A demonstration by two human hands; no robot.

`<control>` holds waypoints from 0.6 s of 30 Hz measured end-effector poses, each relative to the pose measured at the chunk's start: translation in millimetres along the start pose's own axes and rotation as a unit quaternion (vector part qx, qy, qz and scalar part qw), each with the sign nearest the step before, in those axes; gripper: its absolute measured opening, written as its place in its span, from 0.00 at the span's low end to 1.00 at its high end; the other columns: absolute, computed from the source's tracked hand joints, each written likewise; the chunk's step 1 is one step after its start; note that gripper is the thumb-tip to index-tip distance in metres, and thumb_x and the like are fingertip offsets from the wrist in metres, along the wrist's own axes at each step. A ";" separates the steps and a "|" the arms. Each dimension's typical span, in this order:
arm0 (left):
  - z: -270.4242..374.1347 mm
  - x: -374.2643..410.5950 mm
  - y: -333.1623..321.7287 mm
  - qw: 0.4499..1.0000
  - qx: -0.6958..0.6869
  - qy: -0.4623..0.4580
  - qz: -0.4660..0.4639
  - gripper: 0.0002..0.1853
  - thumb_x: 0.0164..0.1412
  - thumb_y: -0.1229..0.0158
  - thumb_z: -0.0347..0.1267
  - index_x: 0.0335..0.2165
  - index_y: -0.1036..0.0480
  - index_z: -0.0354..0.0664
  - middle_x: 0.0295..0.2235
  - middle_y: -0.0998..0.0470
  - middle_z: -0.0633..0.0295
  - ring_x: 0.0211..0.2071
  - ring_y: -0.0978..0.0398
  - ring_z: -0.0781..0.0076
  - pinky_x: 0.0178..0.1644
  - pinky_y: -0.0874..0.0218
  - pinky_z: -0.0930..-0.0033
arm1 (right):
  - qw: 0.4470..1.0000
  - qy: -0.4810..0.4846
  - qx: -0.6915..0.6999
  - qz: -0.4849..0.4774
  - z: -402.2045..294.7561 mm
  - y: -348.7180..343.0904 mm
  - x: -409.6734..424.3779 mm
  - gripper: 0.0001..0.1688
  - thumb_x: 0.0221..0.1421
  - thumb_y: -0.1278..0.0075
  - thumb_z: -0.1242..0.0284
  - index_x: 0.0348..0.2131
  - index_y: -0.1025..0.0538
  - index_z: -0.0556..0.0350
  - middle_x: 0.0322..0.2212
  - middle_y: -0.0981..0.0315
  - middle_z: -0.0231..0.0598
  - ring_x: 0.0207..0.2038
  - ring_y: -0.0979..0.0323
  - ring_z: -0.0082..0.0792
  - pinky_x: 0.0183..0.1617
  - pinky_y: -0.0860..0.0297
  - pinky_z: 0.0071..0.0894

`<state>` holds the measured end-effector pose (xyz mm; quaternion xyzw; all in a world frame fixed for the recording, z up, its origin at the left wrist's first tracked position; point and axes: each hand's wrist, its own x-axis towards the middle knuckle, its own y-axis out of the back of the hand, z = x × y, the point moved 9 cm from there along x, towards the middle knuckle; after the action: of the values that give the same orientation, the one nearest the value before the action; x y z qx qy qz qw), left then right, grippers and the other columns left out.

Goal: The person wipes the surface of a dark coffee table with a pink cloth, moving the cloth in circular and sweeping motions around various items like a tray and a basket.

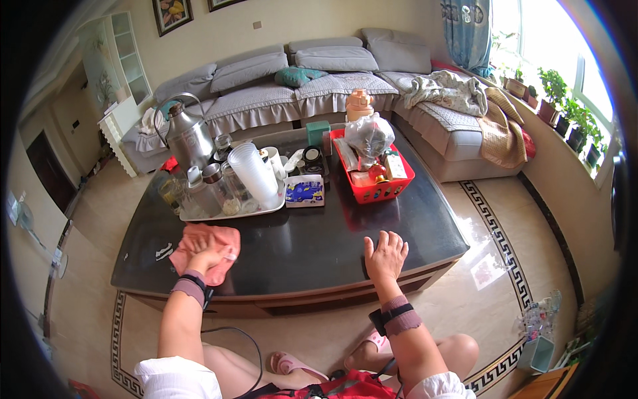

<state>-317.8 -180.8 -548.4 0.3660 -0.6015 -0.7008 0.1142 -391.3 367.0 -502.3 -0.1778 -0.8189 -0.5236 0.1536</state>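
Observation:
My left hand [208, 253] lies spread on a pink cloth [224, 275], pressing it against the dark tabletop [299, 254] near the left front. Whether its fingers grip the cloth is unclear. Small white marks [163, 252] show on the table just left of the cloth. At the right front of the same table rests my right hand [386, 257], palm down with fingers a little apart and nothing in it. Behind the cloth, a white tray [239, 216] carries glass jars, stacked clear plastic cups [253, 174] and mugs.
A metal kettle-like flask [188, 134] stands behind the tray. Right of the tray are a blue and white packet [305, 191] and a full red plastic basket [381, 193]. A grey corner sofa [259, 102] borders the table's far side. Potted plants [552, 90] line the window sill.

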 end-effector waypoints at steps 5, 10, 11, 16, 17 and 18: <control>180.5 -60.3 -30.6 0.971 0.034 -0.232 -0.050 0.64 0.52 0.46 0.69 0.70 0.75 0.56 0.70 0.80 0.46 0.68 0.92 0.37 0.67 0.91 0.31 | 0.999 0.002 0.011 0.051 8.5 4.1 -1.2 0.35 0.62 0.54 0.48 0.55 0.31 0.56 0.57 0.37 0.49 0.63 0.44 0.48 0.68 0.52 0.55; 343.7 -145.1 -64.6 0.907 0.068 -0.414 -0.030 0.61 0.52 0.44 0.66 0.71 0.67 0.57 0.70 0.75 0.43 0.70 0.84 0.37 0.68 0.84 0.31 | 0.995 -0.006 0.075 0.072 5.9 8.3 -1.6 0.34 0.62 0.53 0.50 0.56 0.32 0.56 0.57 0.37 0.49 0.63 0.44 0.50 0.67 0.50 0.52; 370.7 -159.5 -67.5 0.893 0.068 -0.444 -0.024 0.59 0.52 0.45 0.66 0.71 0.65 0.57 0.71 0.74 0.42 0.70 0.83 0.38 0.69 0.82 0.31 | 0.993 -0.014 0.086 0.080 12.9 6.6 -0.9 0.34 0.62 0.54 0.50 0.56 0.32 0.57 0.57 0.36 0.49 0.62 0.43 0.50 0.66 0.49 0.51; 410.9 -189.8 -59.9 0.857 0.088 -0.507 0.000 0.56 0.53 0.51 0.70 0.70 0.58 0.58 0.72 0.66 0.50 0.73 0.74 0.50 0.71 0.79 0.37 | 0.993 -0.004 0.071 0.091 21.7 3.8 1.8 0.32 0.62 0.55 0.51 0.53 0.30 0.56 0.55 0.34 0.48 0.60 0.40 0.50 0.64 0.45 0.50; 407.2 -186.5 -61.2 0.852 0.086 -0.516 0.011 0.57 0.52 0.51 0.70 0.70 0.58 0.57 0.72 0.65 0.52 0.73 0.74 0.51 0.72 0.79 0.39 | 0.994 0.000 0.060 0.089 21.6 3.8 0.5 0.31 0.62 0.54 0.51 0.53 0.30 0.55 0.54 0.34 0.48 0.60 0.39 0.50 0.63 0.44 0.51; 396.7 -180.0 -61.5 0.849 0.072 -0.523 0.018 0.57 0.52 0.50 0.70 0.70 0.57 0.57 0.72 0.64 0.53 0.73 0.74 0.51 0.72 0.80 0.41 | 0.994 0.012 0.049 0.094 18.6 4.9 -0.5 0.29 0.61 0.53 0.52 0.53 0.31 0.53 0.54 0.34 0.48 0.58 0.38 0.50 0.62 0.43 0.51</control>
<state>-431.5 244.0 -534.4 -0.0586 -0.6277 -0.7409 -0.2316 -389.8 385.7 -506.1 -0.2402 -0.8211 -0.4685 0.2205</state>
